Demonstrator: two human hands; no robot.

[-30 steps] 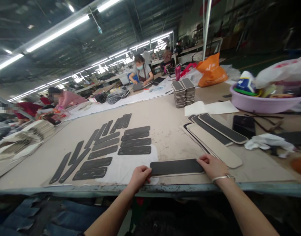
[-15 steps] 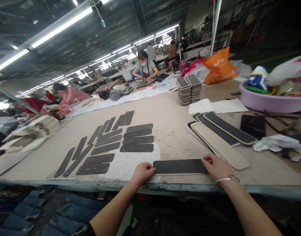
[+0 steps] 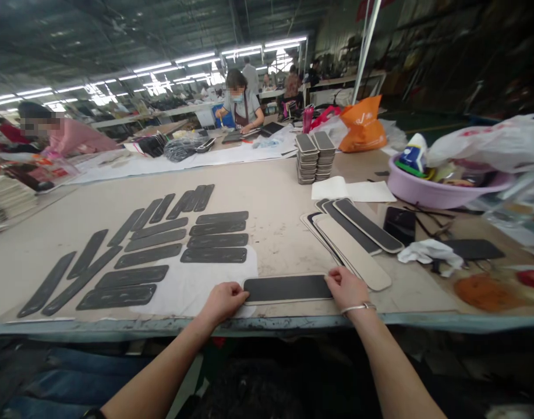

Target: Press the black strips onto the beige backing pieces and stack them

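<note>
A long dark panel with a pale rim [image 3: 288, 288] lies flat near the table's front edge. My left hand [image 3: 226, 301] pinches its left end, and my right hand [image 3: 346, 288], with a bracelet at the wrist, grips its right end. Just beyond my right hand is a fanned pile of long panels [image 3: 354, 250], some dark, some pale side up. To the left, several glossy dark strips [image 3: 148, 256] are spread in uneven rows, some of them by a white sheet [image 3: 197, 285].
Two stacks of small panels [image 3: 315, 157] stand farther back beside an orange bag [image 3: 361, 125]. At the right are a purple basin [image 3: 445, 189], a dark phone-like slab [image 3: 399, 226] and crumpled white tissue [image 3: 430, 253]. Across the table a person [image 3: 243, 107] works.
The camera view has turned to the right, so everything appears farther left. Both hands keep hold of the panel's ends, and the panel looks unmoved on the table.
</note>
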